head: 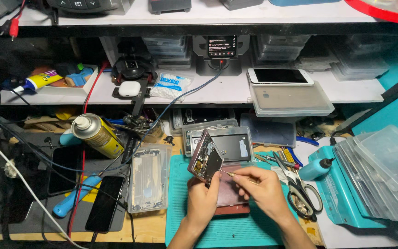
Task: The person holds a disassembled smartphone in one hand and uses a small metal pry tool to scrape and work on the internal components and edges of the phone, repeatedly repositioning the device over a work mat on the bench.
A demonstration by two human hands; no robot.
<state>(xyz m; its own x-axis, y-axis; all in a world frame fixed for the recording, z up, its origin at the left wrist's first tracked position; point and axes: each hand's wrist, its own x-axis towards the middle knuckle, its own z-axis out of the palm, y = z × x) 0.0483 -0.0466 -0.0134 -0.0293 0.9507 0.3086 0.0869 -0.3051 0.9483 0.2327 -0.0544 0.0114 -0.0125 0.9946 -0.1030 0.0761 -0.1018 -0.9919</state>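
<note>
Cluttered with tools and cables, the surface (pixel 153 228) sits below a white shelf (pixel 355 90) that carries a white phone (pixel 279 76) on a flat plastic box. A teal mat (pixel 180 216) lies at the front edge, and both hands work over it. The left hand (pixel 202 199) is closed around the lower edge of an opened phone (pixel 205 157), holding it tilted up on its side with the inner parts facing right. The right hand (pixel 262 186) is pinched shut on a thin screwdriver (pixel 232 174), whose tip touches the open side of the phone. Under the hands, a dark red pad rests on the mat.

Just right of the right hand lie scissors (pixel 302 191) with black handles, and beyond them a small teal bottle (pixel 315 168). Left of the mat stands a clear tray (pixel 149 179), then a black phone (pixel 104 210) lying flat. A yellow spray can (pixel 98 136) lies tilted farther back on the left. Clear plastic boxes (pixel 383 173) are stacked at the far right.
</note>
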